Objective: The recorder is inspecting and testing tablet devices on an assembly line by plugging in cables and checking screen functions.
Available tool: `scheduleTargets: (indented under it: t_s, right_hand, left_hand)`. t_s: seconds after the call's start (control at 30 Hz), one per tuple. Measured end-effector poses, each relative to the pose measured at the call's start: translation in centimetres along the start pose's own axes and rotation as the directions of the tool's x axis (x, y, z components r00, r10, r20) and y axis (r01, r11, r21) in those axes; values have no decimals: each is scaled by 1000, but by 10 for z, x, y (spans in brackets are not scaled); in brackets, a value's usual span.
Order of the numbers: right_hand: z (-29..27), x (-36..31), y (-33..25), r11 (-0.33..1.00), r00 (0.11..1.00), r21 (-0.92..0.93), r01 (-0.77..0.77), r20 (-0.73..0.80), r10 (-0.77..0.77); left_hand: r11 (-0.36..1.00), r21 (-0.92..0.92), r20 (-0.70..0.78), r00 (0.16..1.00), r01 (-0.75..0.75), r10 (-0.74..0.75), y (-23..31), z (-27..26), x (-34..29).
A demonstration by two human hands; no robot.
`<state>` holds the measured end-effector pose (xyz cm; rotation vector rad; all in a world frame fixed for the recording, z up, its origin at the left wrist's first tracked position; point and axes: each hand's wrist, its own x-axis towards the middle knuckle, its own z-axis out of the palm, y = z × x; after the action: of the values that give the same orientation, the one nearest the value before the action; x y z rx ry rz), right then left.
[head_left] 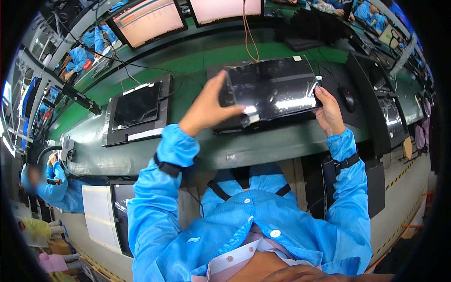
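Observation:
A black, glossy flat display panel [277, 87] is tilted above the bench, with shiny clear film over its face and small white tabs at its edges. My right hand [329, 110] grips its right edge, thumb on the front and fingers behind. At the panel's left edge my left hand [209, 104] is open, thumb and fingers spread apart around the corner side. Whether its thumb touches the film I cannot tell. Under the panel lies a dark padded block [225, 126], mostly hidden. A thin cable [251, 33] runs down behind the panel.
Another dark panel [137, 107] lies on a black pad to the left on the green bench [197, 152]. A black mouse [347, 98] sits at right, beside a black rack [376, 103] of panels. Two monitors [149, 22] stand behind. A co-worker [56, 185] sits at far left.

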<state>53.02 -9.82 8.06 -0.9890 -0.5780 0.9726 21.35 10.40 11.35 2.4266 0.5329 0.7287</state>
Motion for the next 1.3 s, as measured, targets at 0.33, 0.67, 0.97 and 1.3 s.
scheduleTargets:
  t_s: [0.33, 0.67, 0.97, 1.3]
  right_hand:
    - [-31, 49, 27, 996, 992, 18, -90, -81, 91]
    - [-6, 20, -22, 180, 981, -970, 166, 144, -127]
    - [-16, 17, -15, 79, 944, -946, 314, 302, -137]
    - [-4, -11, 7, -83, 845, -945, 316, 320, -427]
  left_hand:
    - [952, 280, 188, 965, 124, -181, -11, 60, 15]
    - [936, 343, 81, 990, 77, -111, -13, 68, 13]
    - [952, 296, 18, 996, 76, -86, -19, 70, 12]
    - [913, 407, -2, 999, -37, 42, 34, 60, -39]
